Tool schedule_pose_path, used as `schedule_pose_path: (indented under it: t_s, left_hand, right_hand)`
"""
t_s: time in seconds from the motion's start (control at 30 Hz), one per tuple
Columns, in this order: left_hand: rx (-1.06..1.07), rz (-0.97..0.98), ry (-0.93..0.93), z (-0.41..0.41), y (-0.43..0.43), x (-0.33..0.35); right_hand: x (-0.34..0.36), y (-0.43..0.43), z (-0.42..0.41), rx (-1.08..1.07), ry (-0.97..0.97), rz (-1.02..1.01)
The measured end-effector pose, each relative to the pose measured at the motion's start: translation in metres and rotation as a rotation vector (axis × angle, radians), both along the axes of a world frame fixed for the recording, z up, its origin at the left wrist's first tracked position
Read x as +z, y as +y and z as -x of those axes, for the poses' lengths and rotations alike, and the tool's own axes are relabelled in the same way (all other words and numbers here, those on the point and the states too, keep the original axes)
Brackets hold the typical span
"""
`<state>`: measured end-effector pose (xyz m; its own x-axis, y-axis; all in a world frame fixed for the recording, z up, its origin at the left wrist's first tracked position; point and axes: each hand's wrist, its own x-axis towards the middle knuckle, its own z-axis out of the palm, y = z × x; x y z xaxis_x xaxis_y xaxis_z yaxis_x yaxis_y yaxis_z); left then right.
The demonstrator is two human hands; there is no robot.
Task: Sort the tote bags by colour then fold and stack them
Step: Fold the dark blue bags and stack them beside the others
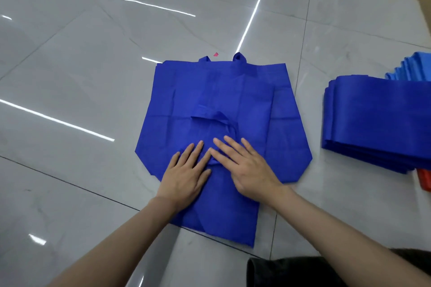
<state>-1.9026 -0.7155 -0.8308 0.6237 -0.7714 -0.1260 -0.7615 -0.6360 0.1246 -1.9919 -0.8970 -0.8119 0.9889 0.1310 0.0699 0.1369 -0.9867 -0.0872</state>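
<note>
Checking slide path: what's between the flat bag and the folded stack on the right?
Nothing. Only bare floor separates the bag from the stack, as the head view shows.

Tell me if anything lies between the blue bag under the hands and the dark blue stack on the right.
Nothing visible does. The left hand and right hand press flat on the blue bag; only bare floor separates it from the dark blue stack.

Our left hand (pixel 184 175) and right hand (pixel 247 170) are bare, as is each forearm. Just below the right forearm (pixel 349 240) we wear dark cloth (pixel 286 271), black, matte and softly creased.
</note>
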Motion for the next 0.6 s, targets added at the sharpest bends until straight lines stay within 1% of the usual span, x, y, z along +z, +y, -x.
schedule_pose_path:
  t_s: [0.07, 0.13, 0.17, 0.27, 0.33, 0.4, 0.43, 0.5, 0.6]
  left_hand:
    - [0.028, 0.037, 0.002, 0.011, -0.002, 0.001]
    - [0.031, 0.059, -0.036, 0.018, 0.000, 0.003]
    - [0.019, 0.071, -0.061, 0.019, 0.003, 0.004]
    - [-0.042, 0.087, -0.056, 0.016, 0.012, 0.010]
    - [-0.090, 0.133, 0.048, 0.011, 0.018, 0.015]
    - [-0.147, 0.176, 0.156, 0.001, 0.021, 0.022]
    - [-0.186, 0.185, 0.153, -0.004, 0.024, 0.022]
    - [-0.289, 0.170, 0.050, -0.013, 0.030, 0.022]
    - [-0.423, 0.053, 0.016, -0.025, 0.033, 0.027]
  right_hand:
    - [-0.006, 0.012, 0.001, -0.066, 0.069, -0.062]
    - [-0.015, 0.006, 0.003, -0.097, 0.130, -0.063]
    - [-0.016, 0.000, 0.006, -0.076, 0.160, -0.058]
    - [-0.015, -0.026, 0.016, 0.007, 0.203, -0.058]
    - [-0.009, -0.036, 0.025, 0.039, 0.246, -0.061]
    - [-0.007, -0.040, 0.032, 0.050, 0.295, -0.109]
    - [-0.007, -0.040, 0.033, 0.050, 0.300, -0.138]
    - [-0.007, -0.038, 0.030, 0.051, 0.291, -0.173]
    - [-0.004, -0.031, 0.020, 0.081, 0.280, -0.130]
